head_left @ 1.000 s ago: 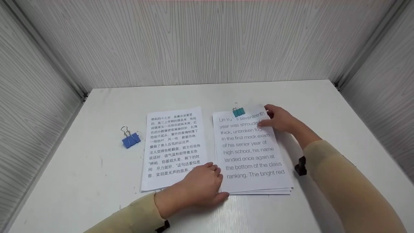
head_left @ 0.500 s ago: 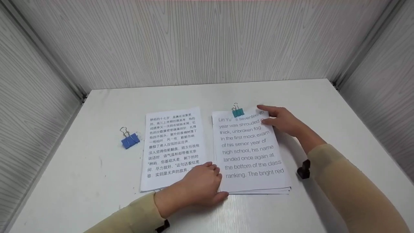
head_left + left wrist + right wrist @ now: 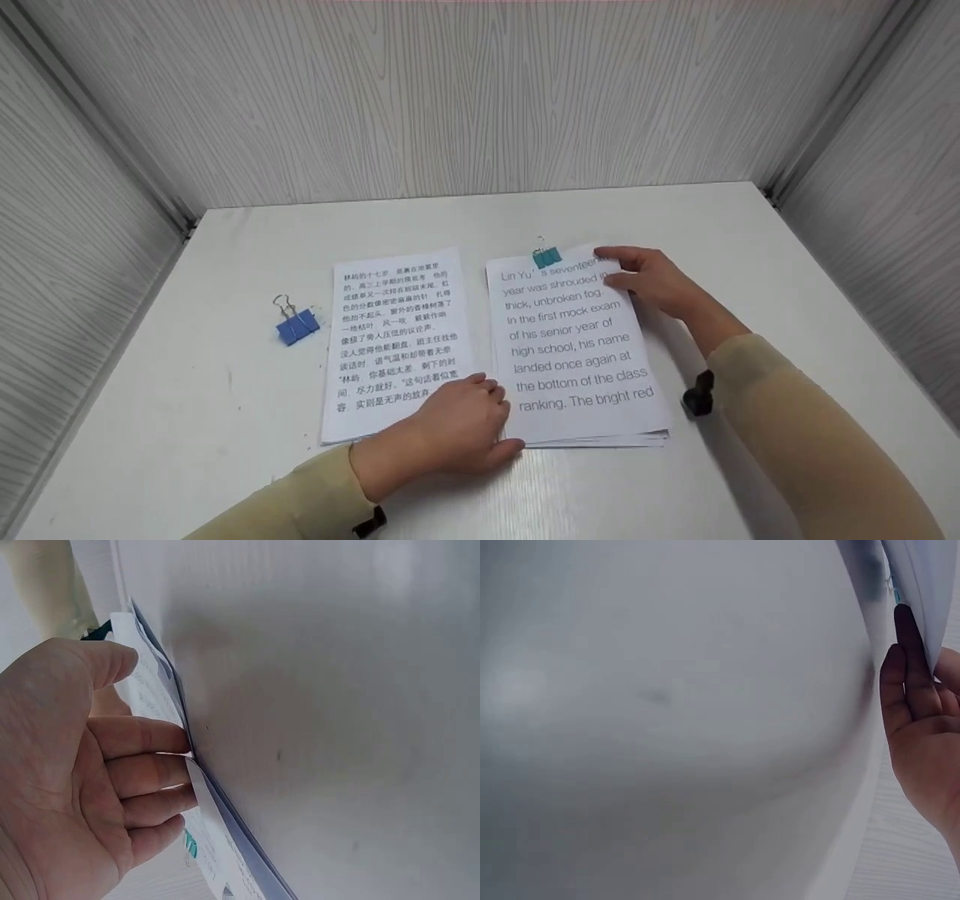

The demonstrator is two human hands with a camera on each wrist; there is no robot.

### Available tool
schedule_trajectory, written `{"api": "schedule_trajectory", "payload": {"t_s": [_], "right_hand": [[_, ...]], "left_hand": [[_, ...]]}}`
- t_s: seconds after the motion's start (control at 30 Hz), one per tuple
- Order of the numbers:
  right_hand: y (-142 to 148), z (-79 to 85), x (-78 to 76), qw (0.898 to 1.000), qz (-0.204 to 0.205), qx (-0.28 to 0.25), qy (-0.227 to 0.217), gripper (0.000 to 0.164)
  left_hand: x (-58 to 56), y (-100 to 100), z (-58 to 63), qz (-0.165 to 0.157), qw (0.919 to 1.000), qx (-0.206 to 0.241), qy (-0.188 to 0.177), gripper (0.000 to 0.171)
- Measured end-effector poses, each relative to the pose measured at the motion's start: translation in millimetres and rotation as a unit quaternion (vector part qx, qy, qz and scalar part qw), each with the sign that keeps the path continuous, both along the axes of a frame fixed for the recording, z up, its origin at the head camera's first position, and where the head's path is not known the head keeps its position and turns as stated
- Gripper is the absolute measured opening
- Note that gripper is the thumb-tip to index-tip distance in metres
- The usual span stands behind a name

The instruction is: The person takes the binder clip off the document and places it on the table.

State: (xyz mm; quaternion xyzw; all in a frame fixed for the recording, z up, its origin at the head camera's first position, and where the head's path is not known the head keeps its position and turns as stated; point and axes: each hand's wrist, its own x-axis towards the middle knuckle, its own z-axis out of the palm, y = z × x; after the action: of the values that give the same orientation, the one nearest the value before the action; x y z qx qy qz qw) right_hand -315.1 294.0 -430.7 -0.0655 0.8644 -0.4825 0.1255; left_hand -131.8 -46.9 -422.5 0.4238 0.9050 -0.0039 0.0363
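Note:
A stack of sheets printed in English [image 3: 577, 352] lies on the right, with a teal binder clip [image 3: 547, 256] at its top edge. My right hand [image 3: 651, 283] pinches its upper right corner; in the right wrist view, paper [image 3: 926, 585] passes between the thumb and the other fingers, some of them beneath it. My left hand [image 3: 457, 424] rests over the lower right corner of a stack printed in Chinese [image 3: 394, 337]. Its thumb reaches to the bottom left of the English stack. In the left wrist view its fingers [image 3: 154, 772] extend loosely to the paper edges.
Left of the Chinese stack lies a blue binder clip [image 3: 298, 325], its wire handles upright. The white table [image 3: 247, 450] is bounded by grey wood-grain panels [image 3: 480, 97] at the back and both sides. Small dark specks dot the tabletop.
My right hand's index finger has come up from behind the corner onto the top sheet's edge. The left hand stays in place. The whole head view has shifted slightly.

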Motion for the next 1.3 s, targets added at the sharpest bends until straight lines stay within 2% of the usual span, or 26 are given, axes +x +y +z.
{"api": "schedule_trajectory", "payload": {"t_s": [0.13, 0.27, 0.37, 0.43, 0.53, 0.67, 0.77, 0.9, 0.97, 1.1, 1.3], "right_hand": [[-3, 5.0, 4.9, 1.0, -0.009, -0.019, 0.01, 0.052], [-4, 12.5, 11.6, 0.999, -0.02, -0.026, 0.023, 0.052], [-5, 17.2, 17.1, 0.998, -0.025, -0.041, 0.032, 0.051], [-5, 19.5, 20.7, 0.997, -0.025, -0.058, 0.039, 0.051], [-5, 22.5, 26.7, 0.995, -0.02, -0.085, 0.054, 0.051], [-5, 27.0, 35.1, 0.991, 0.007, -0.111, 0.079, 0.051], [-8, 31.3, 41.1, 0.989, 0.023, -0.118, 0.091, 0.052], [-12, 38.2, 48.9, 0.988, 0.03, -0.113, 0.102, 0.051], [-15, 41.6, 52.7, 0.987, 0.037, -0.112, 0.107, 0.051], [-20, 47.2, 59.2, 0.986, 0.047, -0.118, 0.108, 0.05], [-27, 51.3, 67.4, 0.983, 0.065, -0.134, 0.105, 0.049]], "left_hand": [[-3.6, -5, 2.3, -0.004, 0.9996, 0.026, -0.014, 0.047], [-8.2, -9, 4.4, -0.002, 0.9963, 0.08, -0.032, 0.042], [-12.7, -13, 8.4, 0.012, 0.9899, 0.134, -0.047, 0.037], [-16.7, -16, 14.4, 0.028, 0.9828, 0.175, -0.053, 0.038], [-26.6, -22, 23.9, 0.06, 0.9642, 0.252, -0.057, 0.041], [-44.5, -30, 38.3, 0.11, 0.9267, 0.355, -0.056, 0.04], [-59.2, -35, 49.0, 0.148, 0.8987, 0.408, -0.061, 0.042], [-79.5, -39, 59.8, 0.183, 0.8683, 0.453, -0.084, 0.048], [-89.7, -40, 61.9, 0.188, 0.8568, 0.469, -0.103, 0.051], [-107.7, -39, 61.3, 0.189, 0.839, 0.488, -0.147, 0.057], [-126.0, -35, 59.4, 0.183, 0.8072, 0.521, -0.207, 0.062]]}}
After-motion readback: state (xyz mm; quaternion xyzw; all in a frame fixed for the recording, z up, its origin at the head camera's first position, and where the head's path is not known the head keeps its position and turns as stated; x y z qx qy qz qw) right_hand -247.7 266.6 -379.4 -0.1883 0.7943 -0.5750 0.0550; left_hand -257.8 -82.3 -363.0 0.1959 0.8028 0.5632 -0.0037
